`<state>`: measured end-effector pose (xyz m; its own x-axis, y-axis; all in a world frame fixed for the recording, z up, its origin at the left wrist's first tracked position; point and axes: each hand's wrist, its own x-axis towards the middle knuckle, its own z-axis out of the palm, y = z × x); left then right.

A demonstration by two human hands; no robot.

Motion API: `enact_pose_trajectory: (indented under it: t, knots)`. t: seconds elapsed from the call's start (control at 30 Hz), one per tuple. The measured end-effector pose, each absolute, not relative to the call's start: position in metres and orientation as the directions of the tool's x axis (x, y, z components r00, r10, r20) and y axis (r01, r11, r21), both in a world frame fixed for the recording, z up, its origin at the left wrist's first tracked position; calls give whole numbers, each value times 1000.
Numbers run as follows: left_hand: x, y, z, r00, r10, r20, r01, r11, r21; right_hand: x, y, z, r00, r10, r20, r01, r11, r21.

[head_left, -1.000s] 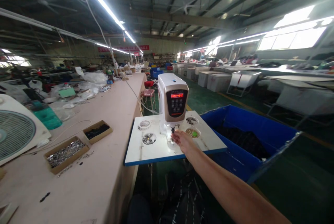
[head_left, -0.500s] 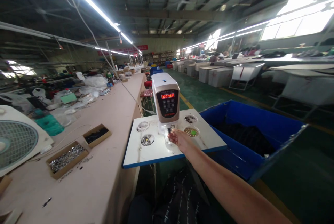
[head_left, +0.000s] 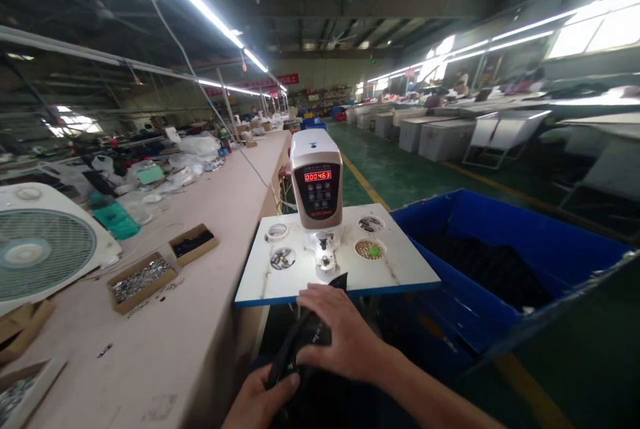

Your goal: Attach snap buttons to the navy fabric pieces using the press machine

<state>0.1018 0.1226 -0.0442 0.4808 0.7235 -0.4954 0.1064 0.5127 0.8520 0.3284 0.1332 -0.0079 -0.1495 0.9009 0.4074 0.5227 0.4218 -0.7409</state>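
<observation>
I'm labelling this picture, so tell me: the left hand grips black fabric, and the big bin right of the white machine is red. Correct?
Not quite: the head view shows the big bin is blue. The left hand does grip black fabric.

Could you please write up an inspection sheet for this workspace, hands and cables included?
Surface: white board, blue-edged, marked in places; four round openings hold small items.
Work things: machine, display lit at 000463; dark cloth in front.
Clutter: box of metal parts, loose pieces and plastic bags on the bench.
Hands: left hand grips the cloth; right hand spread over it.
Cables: one cable slants down toward the machine.
Surroundings: fan left, blue bin holding dark material right.
</observation>
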Motion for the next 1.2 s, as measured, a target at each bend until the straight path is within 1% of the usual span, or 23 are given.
enact_pose_trajectory:
  t: [0.03,0.07,0.1,0.17,0.23,0.33,0.4,0.5,0.6,0.63,0.7,0.77,0.87,0.93,1.0,1.07,1.13,1.2]
  knots:
    - [109,129,-40,503,729,-465,102,484,869,326,124,-8,-286,865,411,553,500,-667]
    - [117,135,-35,532,726,-435,101,456,884,326,119,-8,-374,844,383,564,535,-629]
    - [123,140,-29,561,720,-409,101,431,897,327,118,-9,-418,844,335,574,531,-623]
    - [135,149,-17,626,679,-383,131,393,910,335,121,-13,-421,882,212,597,446,-667]
    - [143,157,-7,684,624,-377,184,353,917,347,127,-16,-380,920,91,612,324,-721]
    - [151,169,0,744,556,-371,236,300,924,366,132,-17,-328,944,-42,563,159,-811]
    - [154,177,3,772,515,-371,250,291,924,375,133,-17,-338,933,-123,463,51,-885]
    - [157,188,3,781,473,-407,276,323,905,384,137,-18,-365,910,-196,224,-118,-967]
    - [160,198,1,763,456,-457,300,376,876,388,142,-22,-405,888,-217,5,-235,-972]
    - [161,202,-1,759,452,-468,300,395,868,389,145,-24,-405,887,-222,-40,-260,-965]
    - [164,207,-4,753,447,-483,296,425,855,389,149,-29,-364,903,-230,-78,-276,-958]
    - [167,213,-8,749,447,-490,290,443,848,388,154,-32,-282,934,-221,-39,-241,-970]
    - [174,221,-13,757,450,-473,255,463,849,387,160,-33,-131,978,-165,94,-153,-984]
    - [179,227,-16,759,464,-457,239,454,858,387,164,-32,-78,988,-136,157,-122,-980]
    - [184,232,-19,741,501,-448,259,402,878,389,166,-33,-113,979,-167,171,-147,-974]
    - [189,236,-22,710,550,-440,296,334,895,391,169,-35,-155,959,-239,175,-211,-962]
    - [193,240,-24,689,585,-428,313,292,904,392,173,-38,-122,952,-281,195,-255,-947]
    - [197,244,-26,677,611,-410,297,283,912,393,178,-42,-45,966,-253,222,-237,-946]
